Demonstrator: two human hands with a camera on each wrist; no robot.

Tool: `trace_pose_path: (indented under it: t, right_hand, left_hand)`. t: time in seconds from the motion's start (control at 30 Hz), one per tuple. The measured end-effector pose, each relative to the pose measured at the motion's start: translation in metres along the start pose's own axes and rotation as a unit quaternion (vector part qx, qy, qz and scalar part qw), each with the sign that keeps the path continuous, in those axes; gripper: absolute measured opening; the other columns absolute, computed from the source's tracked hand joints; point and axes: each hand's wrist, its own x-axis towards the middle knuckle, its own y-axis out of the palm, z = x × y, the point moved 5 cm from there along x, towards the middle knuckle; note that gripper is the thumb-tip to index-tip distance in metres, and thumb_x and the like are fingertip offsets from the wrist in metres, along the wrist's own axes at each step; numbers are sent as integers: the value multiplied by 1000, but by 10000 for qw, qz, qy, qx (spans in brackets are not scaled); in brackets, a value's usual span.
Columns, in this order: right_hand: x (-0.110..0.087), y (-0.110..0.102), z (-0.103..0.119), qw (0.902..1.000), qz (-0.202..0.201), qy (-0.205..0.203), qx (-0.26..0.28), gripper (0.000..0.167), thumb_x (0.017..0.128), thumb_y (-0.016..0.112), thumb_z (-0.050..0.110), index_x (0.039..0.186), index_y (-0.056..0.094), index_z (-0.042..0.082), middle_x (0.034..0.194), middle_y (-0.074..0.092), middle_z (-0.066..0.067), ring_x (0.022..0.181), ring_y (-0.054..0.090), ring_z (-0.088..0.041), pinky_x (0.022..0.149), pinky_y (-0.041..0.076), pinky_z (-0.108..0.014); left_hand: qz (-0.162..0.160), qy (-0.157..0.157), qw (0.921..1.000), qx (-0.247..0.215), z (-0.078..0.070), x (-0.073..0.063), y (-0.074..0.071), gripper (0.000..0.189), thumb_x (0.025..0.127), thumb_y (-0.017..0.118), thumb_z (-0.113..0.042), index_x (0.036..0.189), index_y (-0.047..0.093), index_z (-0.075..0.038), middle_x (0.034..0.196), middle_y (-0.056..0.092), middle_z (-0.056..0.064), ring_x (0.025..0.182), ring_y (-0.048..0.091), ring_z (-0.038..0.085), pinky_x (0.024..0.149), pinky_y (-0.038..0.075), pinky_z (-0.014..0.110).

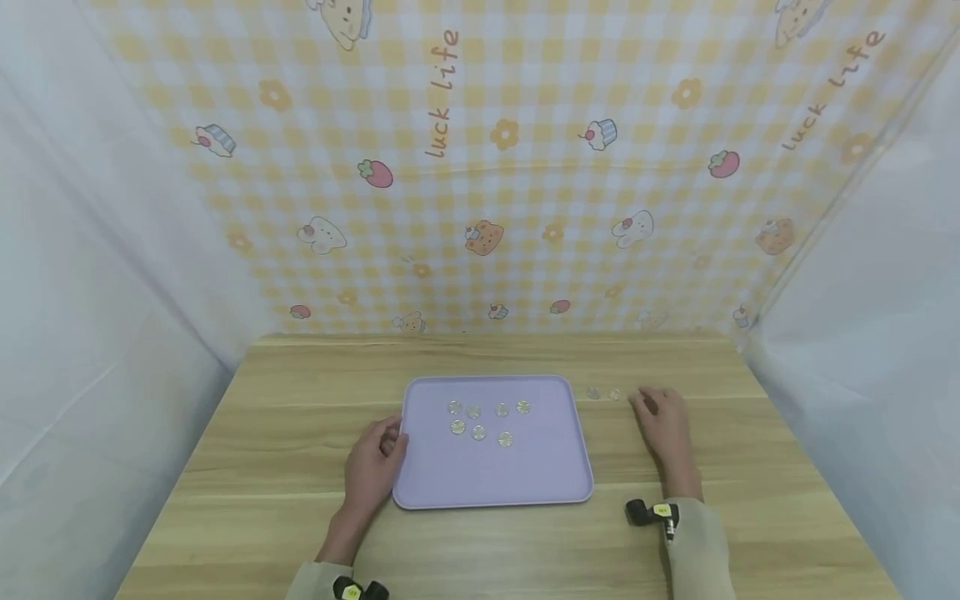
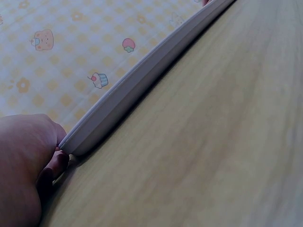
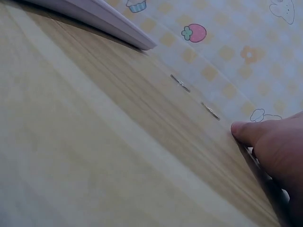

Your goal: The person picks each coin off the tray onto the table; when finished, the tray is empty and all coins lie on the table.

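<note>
The left hand [image 1: 371, 468] pinches the left rim of one lilac tray [image 1: 495, 477], which holds seven clear discs [image 1: 478, 432]. Right of it, two loose discs [image 1: 615, 394] lie on the wooden table [image 1: 480, 550]; just beside them rests the right hand [image 1: 667, 425], whose grip I cannot tell.

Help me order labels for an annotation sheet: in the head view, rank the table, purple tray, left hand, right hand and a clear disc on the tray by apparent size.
Largest to smallest:
1. Table
2. Purple tray
3. Left hand and right hand: too alike to rank
4. Clear disc
</note>
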Motion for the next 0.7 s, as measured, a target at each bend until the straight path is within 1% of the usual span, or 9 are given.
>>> trace_pose_path:
  t: [0.3, 0.53, 0.7]
  right_hand:
    - [2, 2, -1, 9997, -71, -215, -31, 42, 102, 56, 27, 128, 61, -5, 112, 56, -20, 107, 51, -36, 91, 43, -53]
    - [1, 1, 2, 9996, -54, -295, -1, 42, 102, 56, 27, 131, 59, -4, 116, 56, -22, 111, 51, -38, 94, 42, -55]
    - [1, 2, 1, 9998, -21, -197, 40, 42, 102, 57, 28, 131, 60, -2, 118, 55, -21, 114, 51, -39, 97, 41, -56]
  left_hand:
    - [24, 11, 10000, 75, 0, 1, 1, 30, 90, 71, -16, 120, 69, -10, 90, 69, 2, 66, 55, 10, 57, 45, 22]
    - [31, 3, 9999, 100, -1, 1, 1, 30, 91, 71, -16, 120, 69, -10, 90, 69, 2, 66, 54, 10, 56, 45, 22]
    - [37, -29, 9999, 102, 0, 1, 1, 30, 91, 71, -15, 120, 68, -10, 90, 69, 2, 66, 54, 9, 56, 45, 22]
